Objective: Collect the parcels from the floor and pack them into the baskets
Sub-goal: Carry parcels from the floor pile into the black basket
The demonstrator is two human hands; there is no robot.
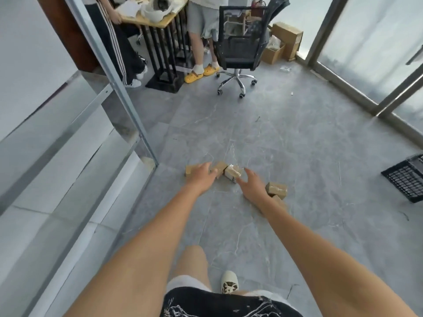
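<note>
Landmark: the taped parcel (233, 173) lay on the grey tiled floor (286, 143), at the middle of a small cluster.
Left edge: a metal-framed glass partition (109, 72) ran down to a corner post just left of the cluster.
Right edge: a black basket (406, 177) sat on the floor well to the right of the taped parcel, partly cut off by the frame.
Far edge: a wheeled office chair (239, 51) and a desk (158, 18) with two standing people stood well beyond the taped parcel; the floor between was open tile.
Other parcels: a plain brown parcel (220, 169) touched the taped parcel on its left; a further parcel (190, 171) lay left of that, partly under the hand; a small parcel (276, 189) lay near to the right.
Left hand (201, 175): arm stretched out, palm down, fingers spread over the parcels left of the landmark; contact could not be told.
Right hand (253, 184): arm stretched out, grip wide, fingers spread, fingertips just beside the taped parcel's right end, holding nothing.
Stance: the person was bent forward, one shoe (229, 282) on the tile well short of the landmark.
</note>
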